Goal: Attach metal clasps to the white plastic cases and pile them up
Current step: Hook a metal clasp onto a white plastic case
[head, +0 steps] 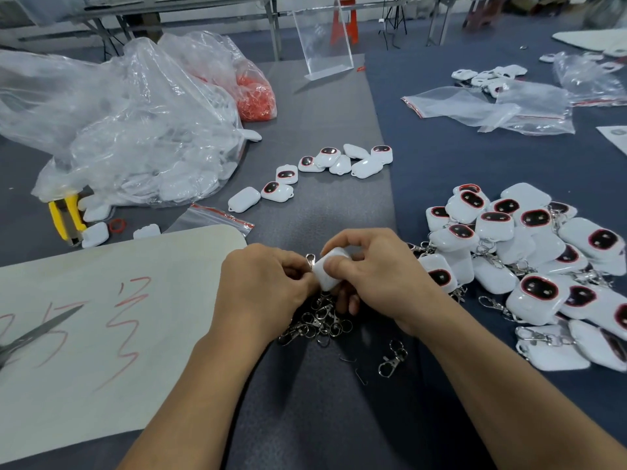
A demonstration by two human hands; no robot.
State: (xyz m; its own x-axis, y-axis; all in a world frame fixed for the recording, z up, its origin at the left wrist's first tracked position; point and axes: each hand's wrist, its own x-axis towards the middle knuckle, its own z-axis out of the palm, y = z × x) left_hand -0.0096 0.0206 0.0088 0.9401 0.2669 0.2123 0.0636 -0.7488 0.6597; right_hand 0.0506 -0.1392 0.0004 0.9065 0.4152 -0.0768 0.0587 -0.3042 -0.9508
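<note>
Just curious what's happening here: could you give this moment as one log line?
step: attaching | right hand: holds case | left hand: pinches clasp | pile: right of hands

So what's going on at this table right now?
A person is fitting a metal clasp onto a white case: the right hand grips the case, the left hand pinches the clasp at its edge. Loose clasps lie beneath the hands. Cases with clasps are piled at right; cases without clasps lie farther back.

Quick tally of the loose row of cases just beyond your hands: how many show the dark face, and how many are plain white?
Cases showing the dark face: 5
Cases showing plain white: 4
Total: 9
</note>
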